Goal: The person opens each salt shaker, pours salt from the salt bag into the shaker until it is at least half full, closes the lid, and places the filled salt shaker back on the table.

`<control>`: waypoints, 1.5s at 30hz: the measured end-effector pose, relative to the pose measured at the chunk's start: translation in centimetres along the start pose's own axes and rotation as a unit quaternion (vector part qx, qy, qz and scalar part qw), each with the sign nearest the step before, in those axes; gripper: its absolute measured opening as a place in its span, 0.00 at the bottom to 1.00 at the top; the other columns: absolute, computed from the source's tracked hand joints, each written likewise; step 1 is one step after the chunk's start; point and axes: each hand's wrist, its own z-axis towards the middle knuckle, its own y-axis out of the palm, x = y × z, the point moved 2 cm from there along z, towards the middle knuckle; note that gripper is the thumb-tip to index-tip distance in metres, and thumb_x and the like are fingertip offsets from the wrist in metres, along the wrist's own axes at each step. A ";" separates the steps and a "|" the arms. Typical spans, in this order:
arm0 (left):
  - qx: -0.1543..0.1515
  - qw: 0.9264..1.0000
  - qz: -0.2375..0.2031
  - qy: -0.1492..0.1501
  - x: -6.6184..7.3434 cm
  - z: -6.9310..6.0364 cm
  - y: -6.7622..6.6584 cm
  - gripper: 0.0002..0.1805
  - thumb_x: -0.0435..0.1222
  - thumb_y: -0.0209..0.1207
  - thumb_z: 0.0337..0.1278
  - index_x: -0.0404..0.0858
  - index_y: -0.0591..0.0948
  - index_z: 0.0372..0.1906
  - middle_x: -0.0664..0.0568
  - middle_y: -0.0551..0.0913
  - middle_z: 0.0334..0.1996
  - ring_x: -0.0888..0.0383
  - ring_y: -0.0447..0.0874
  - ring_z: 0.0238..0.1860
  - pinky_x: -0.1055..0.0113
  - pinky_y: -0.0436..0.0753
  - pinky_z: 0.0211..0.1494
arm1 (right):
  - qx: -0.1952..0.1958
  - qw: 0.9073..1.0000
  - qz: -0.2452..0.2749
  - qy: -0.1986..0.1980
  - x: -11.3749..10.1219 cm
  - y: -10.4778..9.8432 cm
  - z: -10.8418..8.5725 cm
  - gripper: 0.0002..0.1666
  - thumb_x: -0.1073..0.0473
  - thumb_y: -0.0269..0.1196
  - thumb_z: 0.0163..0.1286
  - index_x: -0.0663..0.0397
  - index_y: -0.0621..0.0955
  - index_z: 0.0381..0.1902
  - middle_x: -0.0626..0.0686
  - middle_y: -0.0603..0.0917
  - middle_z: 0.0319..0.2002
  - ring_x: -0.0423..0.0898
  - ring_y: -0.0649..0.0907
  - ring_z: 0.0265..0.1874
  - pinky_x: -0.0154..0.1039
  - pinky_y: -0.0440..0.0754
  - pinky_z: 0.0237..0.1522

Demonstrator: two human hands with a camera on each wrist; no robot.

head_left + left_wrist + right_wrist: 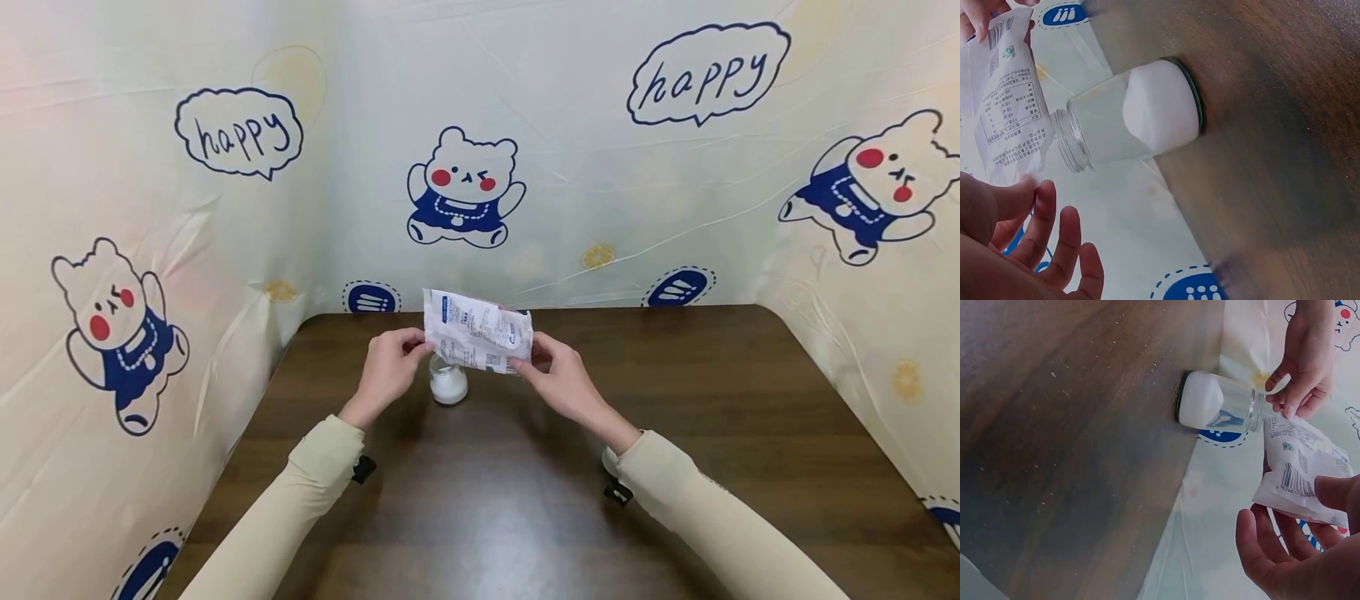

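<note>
A white plastic packet (477, 329) with blue and black print is held level over a small glass jar (448, 386). My left hand (387, 367) pinches the packet's left corner between thumb and forefinger, right by the jar's mouth. At the other end, my right hand (564, 379) grips the packet with the thumb on its printed face and fingers beneath. In the left wrist view, the uncapped jar (1147, 119) stands upright on the table, about half full of a white powdery substance with a sloping top. Whether anything is pouring from the packet cannot be seen.
The dark wooden table (480, 500) bears several tiny light specks in the right wrist view. A pale curtain (570, 192) with bear drawings encloses its back and sides.
</note>
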 end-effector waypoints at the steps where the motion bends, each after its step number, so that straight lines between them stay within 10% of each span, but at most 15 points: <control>1: 0.000 1.000 -0.001 -0.001 0.1 0.0 0.0 0.08 0.32 0.68 0.70 0.34 0.90 0.48 0.44 0.90 0.41 0.47 0.81 0.36 0.55 0.84 0.42 | 0.000 1.000 -0.002 0.000 0.1 0.0 -0.1 0.19 0.65 0.71 0.71 0.59 0.83 0.59 0.56 0.89 0.45 0.52 0.88 0.42 0.49 0.86 0.45; 45: 0.081 0.996 0.007 0.041 2.6 -0.1 0.2 0.05 0.30 0.67 0.70 0.32 0.89 0.44 0.44 0.87 0.38 0.49 0.81 0.38 0.57 0.79 0.40 | -0.014 1.000 0.021 0.019 0.7 1.4 -3.3 0.25 0.62 0.74 0.69 0.61 0.81 0.61 0.56 0.88 0.49 0.50 0.87 0.45 0.45 0.86 0.46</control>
